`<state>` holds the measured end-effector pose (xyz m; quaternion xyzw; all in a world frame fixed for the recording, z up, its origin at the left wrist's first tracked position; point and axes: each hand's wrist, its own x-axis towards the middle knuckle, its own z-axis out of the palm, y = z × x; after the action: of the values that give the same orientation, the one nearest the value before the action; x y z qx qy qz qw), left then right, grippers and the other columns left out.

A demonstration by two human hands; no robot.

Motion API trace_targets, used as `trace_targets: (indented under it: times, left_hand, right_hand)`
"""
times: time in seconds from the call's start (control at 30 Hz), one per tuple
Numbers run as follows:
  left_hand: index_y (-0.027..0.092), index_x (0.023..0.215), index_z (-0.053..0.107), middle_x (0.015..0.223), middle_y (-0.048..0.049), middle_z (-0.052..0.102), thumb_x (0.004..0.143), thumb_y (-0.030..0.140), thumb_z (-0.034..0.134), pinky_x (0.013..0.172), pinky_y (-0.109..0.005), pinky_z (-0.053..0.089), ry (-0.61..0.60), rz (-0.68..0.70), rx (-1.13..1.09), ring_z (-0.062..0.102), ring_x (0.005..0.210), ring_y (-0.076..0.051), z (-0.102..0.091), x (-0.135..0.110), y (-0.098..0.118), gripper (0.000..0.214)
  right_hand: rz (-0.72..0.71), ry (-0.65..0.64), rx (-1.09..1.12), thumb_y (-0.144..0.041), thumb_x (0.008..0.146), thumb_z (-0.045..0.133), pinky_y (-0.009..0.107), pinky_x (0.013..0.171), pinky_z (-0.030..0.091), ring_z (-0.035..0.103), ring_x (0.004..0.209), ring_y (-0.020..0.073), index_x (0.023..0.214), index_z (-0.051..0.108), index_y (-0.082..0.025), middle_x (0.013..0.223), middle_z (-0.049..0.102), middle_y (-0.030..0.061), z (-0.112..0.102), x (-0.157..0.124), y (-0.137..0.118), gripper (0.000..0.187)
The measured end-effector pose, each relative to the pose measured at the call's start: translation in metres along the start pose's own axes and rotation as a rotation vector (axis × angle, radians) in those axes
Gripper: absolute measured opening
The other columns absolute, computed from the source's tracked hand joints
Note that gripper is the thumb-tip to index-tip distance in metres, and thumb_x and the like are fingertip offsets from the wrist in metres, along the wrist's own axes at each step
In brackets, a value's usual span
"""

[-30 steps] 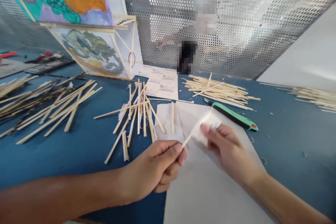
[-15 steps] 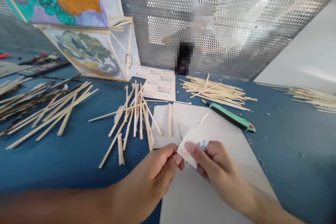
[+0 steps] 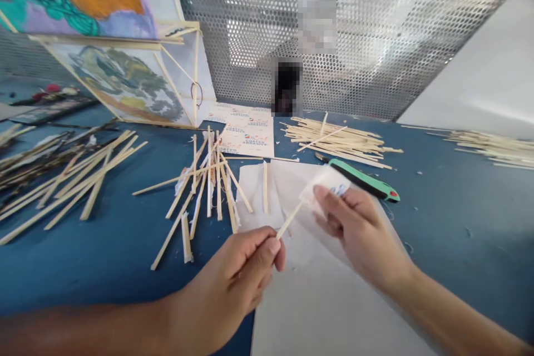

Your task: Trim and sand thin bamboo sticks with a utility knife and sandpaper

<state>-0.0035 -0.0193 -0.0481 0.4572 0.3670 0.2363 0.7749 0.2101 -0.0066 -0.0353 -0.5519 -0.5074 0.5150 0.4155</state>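
Observation:
Between thumb and fingers, my left hand (image 3: pixel 250 267) pinches the near end of a thin wooden stick (image 3: pixel 288 221). My right hand (image 3: pixel 354 217) grips a folded piece of sandpaper (image 3: pixel 314 184) with its printed white backing outward, wrapped about the stick's far part. That far end is hidden by the sandpaper and fingers. Both hands are above a large pale sheet (image 3: pixel 317 300) on the blue table. A short wooden stick (image 3: pixel 265 188) lies on the sheet's far left part. Just beyond my right hand rests a green utility knife (image 3: pixel 362 179).
Left of the sheet lies a loose heap of sticks (image 3: pixel 208 178), some with torn paper. Another stick pile (image 3: pixel 334 136) sits behind the knife. A printed sandpaper sheet (image 3: pixel 250 130) lies near the perforated metal panel (image 3: pixel 367 39). Framed paintings (image 3: pixel 125 83) stand back left.
My right hand has slid the sandpaper away from my left hand, up and to the right along the stick. More of the stick now shows between the hands. The view has shifted slightly.

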Motion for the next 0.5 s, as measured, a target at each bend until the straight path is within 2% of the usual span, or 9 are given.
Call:
trace_targets:
  times: [0.13, 0.3, 0.5]
  left_hand:
    - [0.021, 0.086, 0.053, 0.059, 0.0103, 0.026, 0.101, 0.059, 0.05, 0.043, -0.021, 0.014, 0.0, -0.007, -0.044, 0.016, 0.047, -0.007, -0.0002, -0.0015, -0.0012, 0.041]
    - [0.021, 0.087, 0.055, 0.059, 0.0096, 0.027, 0.097, 0.063, 0.055, 0.044, -0.022, 0.016, 0.027, -0.003, -0.038, 0.019, 0.048, -0.008, -0.0008, -0.0026, -0.0013, 0.043]
    - [0.022, 0.088, 0.057, 0.057, 0.0092, 0.029, 0.091, 0.072, 0.057, 0.045, -0.023, 0.017, 0.045, 0.006, 0.024, 0.022, 0.048, -0.008, -0.0015, -0.0046, 0.001, 0.05]
  right_hand:
    - [-0.014, -0.02, 0.047, -0.073, 0.086, 0.063, 0.027, 0.044, 0.022, 0.025, 0.046, 0.0082, 0.05, 0.04, -0.022, 0.047, 0.028, -0.0066, 0.0005, -0.0015, -0.0024, 0.066]
    - [0.013, -0.049, 0.066, -0.078, 0.084, 0.061, 0.028, 0.044, 0.017, 0.02, 0.045, 0.008, 0.051, 0.038, -0.022, 0.047, 0.025, -0.0075, 0.0024, -0.004, -0.004, 0.068]
    - [-0.001, -0.018, 0.042, -0.075, 0.084, 0.063, 0.028, 0.045, 0.02, 0.027, 0.045, 0.0086, 0.051, 0.04, -0.022, 0.046, 0.031, -0.0062, 0.0034, -0.0072, -0.0041, 0.067]
